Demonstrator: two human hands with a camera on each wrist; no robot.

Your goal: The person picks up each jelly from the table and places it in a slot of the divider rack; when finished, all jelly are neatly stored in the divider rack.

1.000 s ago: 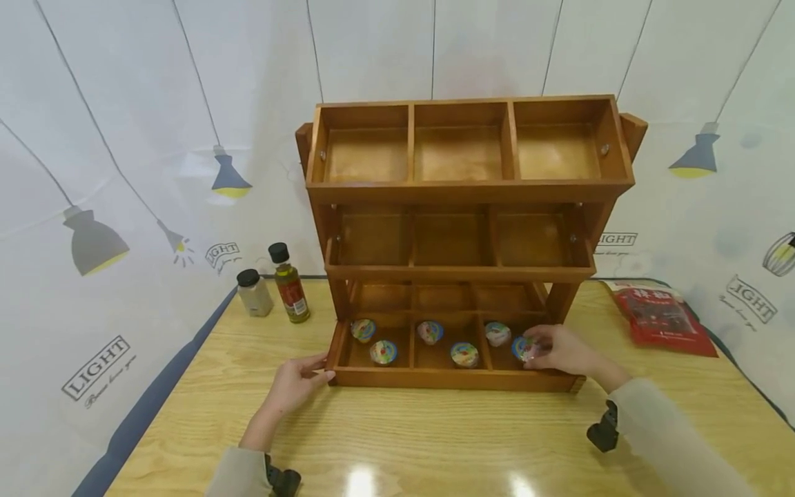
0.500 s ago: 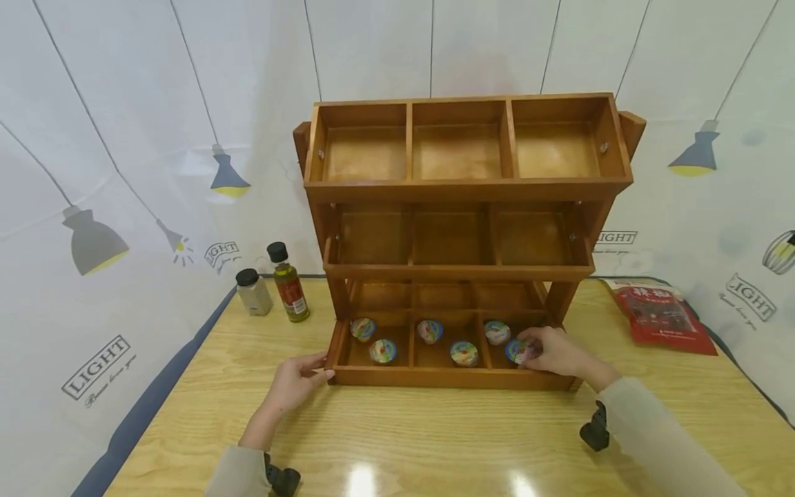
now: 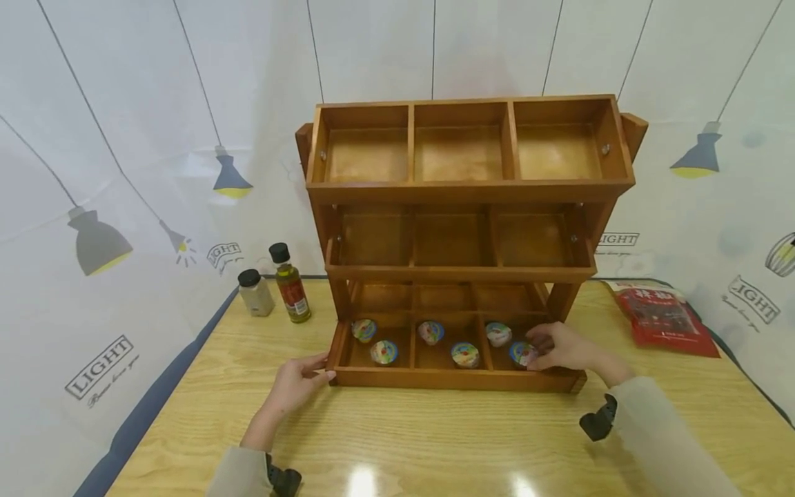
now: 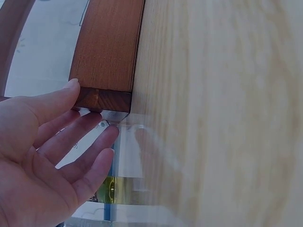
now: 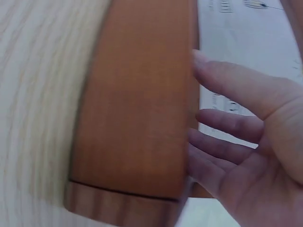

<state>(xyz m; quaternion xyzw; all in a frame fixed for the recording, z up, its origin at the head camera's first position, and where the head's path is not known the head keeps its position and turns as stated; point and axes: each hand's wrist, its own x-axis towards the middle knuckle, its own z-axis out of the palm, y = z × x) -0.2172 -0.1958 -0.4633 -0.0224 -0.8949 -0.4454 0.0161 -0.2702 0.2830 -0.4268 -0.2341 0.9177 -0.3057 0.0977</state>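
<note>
A three-tier wooden rack [image 3: 462, 191] stands on the table. Its bottom tray [image 3: 447, 379] holds several small foil-lidded cups, two in each compartment. My left hand [image 3: 318, 368] lies open with straight fingers against the tray's front left corner [image 4: 106, 56], and the left wrist view shows that hand [image 4: 90, 125] touching the wood. My right hand [image 3: 545, 349] reaches into the right compartment. Its relaxed fingertips touch the front cup [image 3: 520, 355] there, beside another cup [image 3: 499, 334]. In the right wrist view that hand [image 5: 199, 135] is spread open beside the tray's wall [image 5: 137, 104], and no cup shows.
An oil bottle [image 3: 289, 283] and a small black-lidded jar [image 3: 254, 293] stand left of the rack. A red packet [image 3: 661, 317] lies at the right. The rack's two upper tiers hold nothing. A white printed backdrop rises behind the wooden table [image 3: 435, 442].
My right hand has drawn slightly to the right, so the front right cup shows more fully. The left hand stays at the tray's corner.
</note>
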